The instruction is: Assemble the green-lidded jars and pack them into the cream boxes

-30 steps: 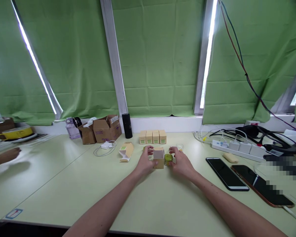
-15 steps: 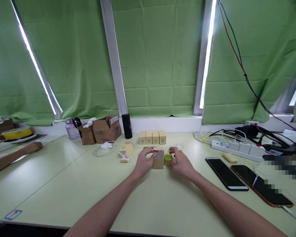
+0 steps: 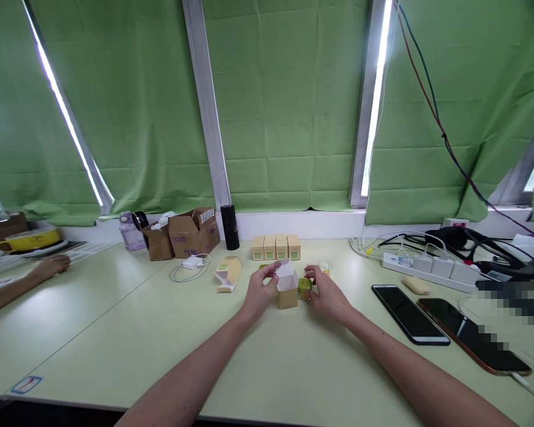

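Observation:
My left hand [image 3: 258,290] grips a small kraft cardboard box [image 3: 288,298] by its left side and raised flap. The box is tilted slightly, with its white inside showing at the top. Just right of it, my right hand [image 3: 327,293] has its fingers closed around a small jar with a green lid [image 3: 305,287]. The jar sits beside the box's right side. A clear, round-looking item [image 3: 324,267] lies behind my right hand. Something green is partly hidden behind my left fingers.
Several small kraft boxes [image 3: 276,248] stand in a row behind. An opened, flattened-looking carton [image 3: 228,274] and a white charger [image 3: 193,262] lie to the left. Two phones [image 3: 409,314] and a power strip [image 3: 427,267] are on the right. Another person's hand [image 3: 51,268] rests far left.
The box in my left hand has tipped, so its white inside and flap show more. Both hands stay near the same place, the right one still on the jar.

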`<state>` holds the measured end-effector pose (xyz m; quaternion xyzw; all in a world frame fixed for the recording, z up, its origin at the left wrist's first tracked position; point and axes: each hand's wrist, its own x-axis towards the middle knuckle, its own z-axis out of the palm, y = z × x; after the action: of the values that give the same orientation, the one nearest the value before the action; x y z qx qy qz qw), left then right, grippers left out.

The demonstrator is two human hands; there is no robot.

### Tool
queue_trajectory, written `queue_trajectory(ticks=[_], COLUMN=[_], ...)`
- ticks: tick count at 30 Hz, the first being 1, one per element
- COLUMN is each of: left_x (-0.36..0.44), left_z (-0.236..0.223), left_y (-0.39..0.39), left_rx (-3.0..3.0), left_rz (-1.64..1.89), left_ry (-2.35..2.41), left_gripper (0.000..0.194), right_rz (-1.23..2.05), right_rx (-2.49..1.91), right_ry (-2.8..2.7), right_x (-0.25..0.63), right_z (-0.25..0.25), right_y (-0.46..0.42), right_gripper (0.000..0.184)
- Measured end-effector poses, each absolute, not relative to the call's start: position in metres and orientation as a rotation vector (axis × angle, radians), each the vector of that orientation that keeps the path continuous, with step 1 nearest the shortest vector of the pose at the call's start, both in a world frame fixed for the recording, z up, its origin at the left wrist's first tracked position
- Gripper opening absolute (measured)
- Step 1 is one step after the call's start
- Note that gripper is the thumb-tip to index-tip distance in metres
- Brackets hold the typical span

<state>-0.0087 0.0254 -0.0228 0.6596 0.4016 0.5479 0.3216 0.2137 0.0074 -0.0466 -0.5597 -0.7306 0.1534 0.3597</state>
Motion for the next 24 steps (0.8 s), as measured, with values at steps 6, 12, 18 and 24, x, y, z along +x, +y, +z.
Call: queue_trajectory(ticks=[6,12,18,24], left_x=[-0.010,-0.011,-0.009,-0.003], left_z=[-0.022,-0.022,-0.023,-0.022], left_y=[0.031,0.032,0.033,0.024], left_rx=[1.581,1.542,1.511,1.510], left_rz=[1.404,1.371,1.352,1.273], left_ry=[1.005,1.001,0.959,0.844], left_gripper=[0.046,0.054,0.058,0.061], right_rz=[0.462,0.466,0.472,0.564], right_rx=[-1.423,-1.373,-1.062,-0.724], right_ry=[-1.853,-1.661,-1.426,-1.413], right_x=[0.216,0.223,0.220,0.203], right_z=[-0.049,-0.032,-0.012,-0.006], right_y=[0.013,0.011,0.000,-0.020], right_gripper=[0.054,0.047,0.050,0.047])
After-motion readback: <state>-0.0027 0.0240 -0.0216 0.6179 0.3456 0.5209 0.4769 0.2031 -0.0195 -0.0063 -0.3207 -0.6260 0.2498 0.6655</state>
